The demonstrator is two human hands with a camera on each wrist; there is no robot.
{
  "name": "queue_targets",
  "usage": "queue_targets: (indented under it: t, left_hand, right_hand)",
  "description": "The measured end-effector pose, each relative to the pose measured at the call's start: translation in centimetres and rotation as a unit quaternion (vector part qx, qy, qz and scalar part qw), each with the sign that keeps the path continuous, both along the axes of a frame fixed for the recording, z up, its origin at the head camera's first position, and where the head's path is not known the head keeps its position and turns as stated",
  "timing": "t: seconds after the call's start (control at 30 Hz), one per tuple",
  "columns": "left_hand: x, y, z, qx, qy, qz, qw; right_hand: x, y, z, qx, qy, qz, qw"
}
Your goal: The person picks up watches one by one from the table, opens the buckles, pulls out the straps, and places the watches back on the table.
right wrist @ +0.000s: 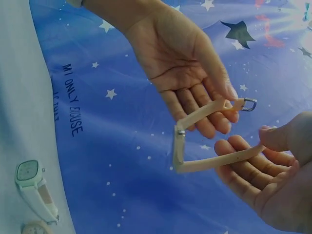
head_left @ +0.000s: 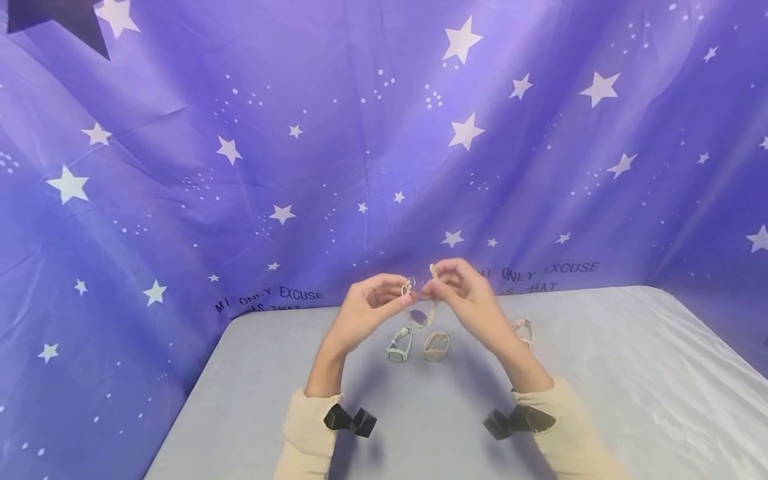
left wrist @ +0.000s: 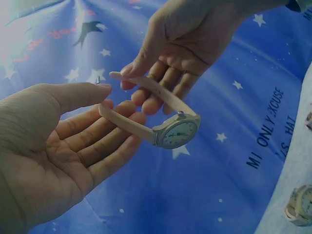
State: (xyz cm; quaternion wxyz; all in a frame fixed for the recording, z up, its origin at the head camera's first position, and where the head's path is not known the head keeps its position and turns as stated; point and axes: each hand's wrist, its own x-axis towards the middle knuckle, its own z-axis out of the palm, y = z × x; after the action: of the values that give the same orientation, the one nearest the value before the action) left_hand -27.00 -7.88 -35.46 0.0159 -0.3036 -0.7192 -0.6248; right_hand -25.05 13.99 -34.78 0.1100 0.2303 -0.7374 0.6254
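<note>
Watch (left wrist: 178,132), ends pinched by L hand (head_left: 366,308) & R hand (head_left: 471,300), above pale-grey tbl (head_left: 252,373), purple star-print curtain (head_left: 336,167) behind.

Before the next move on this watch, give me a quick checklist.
1. Left hand pinches the strap near the buckle: ok.
2. Right hand pinches the strap's free end: ok.
3. Buckle uncovered: ok, it sticks out past the left hand's pinch.
4. Strap fastened: not ok, its two ends are apart.
5. Green watch and beige watch clear of both hands: ok, both on the table.
6. Held watch running: cannot tell from stills.
</note>
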Motion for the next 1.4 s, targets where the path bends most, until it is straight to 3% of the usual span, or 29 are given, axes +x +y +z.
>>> queue_targets:
  t: [0.17,0.33,0.47,0.6,0.73,0.9,1.07,1.23,1.4]
  left_hand:
    - [1.0,-0.2,1.0,0.029,0.014,0.017,0.9993]
    - [1.2,-0.8,2.4,0.05,0.019,0.025,0.9983]
    - [1.2,-2.1,3.1,0.051,0.012,0.027,0.9983]
    - [0.9,-4.0,3.1,0.064,-0.024,0.033,0.9971]
    - [0.4,-6.0,2.5,0.072,-0.08,0.042,0.9934]
    - [-0.3,-8.1,1.4,0.038,-0.139,0.058,0.9879]
    - [-1.5,-9.5,0.0,0.018,-0.199,0.073,0.9771]
    - [-2.6,-11.4,-2.0,0.013,-0.254,0.083,0.9637]
    - [-3.2,-13.6,-3.8,0.007,-0.296,0.082,0.9517]
  right_hand:
    - [0.5,-0.8,0.8,-0.012,0.02,0.018,1.0]
    - [0.6,-1.8,2.1,-0.033,0.019,0.031,0.999]
    - [0.4,-2.8,2.8,-0.06,0.0,0.052,0.997]
    - [-0.3,-4.2,2.8,-0.084,-0.037,0.073,0.993]
    - [-1.2,-5.7,2.3,-0.109,-0.095,0.085,0.986]
    - [-2.3,-7.7,1.2,-0.116,-0.178,0.087,0.973]
    - [-3.7,-9.5,-0.3,-0.117,-0.252,0.082,0.957]
    - [-4.4,-11.4,-2.1,-0.138,-0.301,0.08,0.94]
    - [-4.8,-13.2,-4.0,-0.15,-0.324,0.078,0.931]
